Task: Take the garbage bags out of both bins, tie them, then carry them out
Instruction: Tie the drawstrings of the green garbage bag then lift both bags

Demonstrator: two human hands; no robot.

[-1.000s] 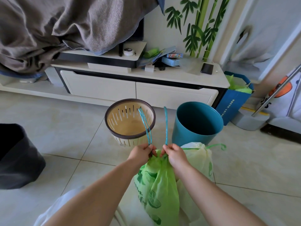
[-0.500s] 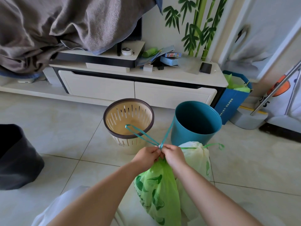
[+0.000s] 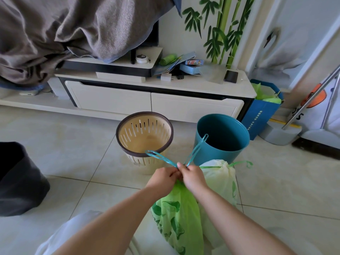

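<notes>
We hold the neck of the green garbage bag [image 3: 177,214] with both hands. Our left hand [image 3: 163,178] is closed around the gathered top, and our right hand [image 3: 193,176] pinches the teal drawstring [image 3: 195,150] just where its two loops cross. One loop lies toward the beige slotted bin [image 3: 144,134], the other reaches up in front of the teal bin [image 3: 221,138]. Both bins stand without a bag on the tiled floor [image 3: 73,162], side by side. The white garbage bag [image 3: 219,178] sits just behind our right wrist, touching the green one, and its green drawstring [image 3: 239,163] is already pulled tight.
</notes>
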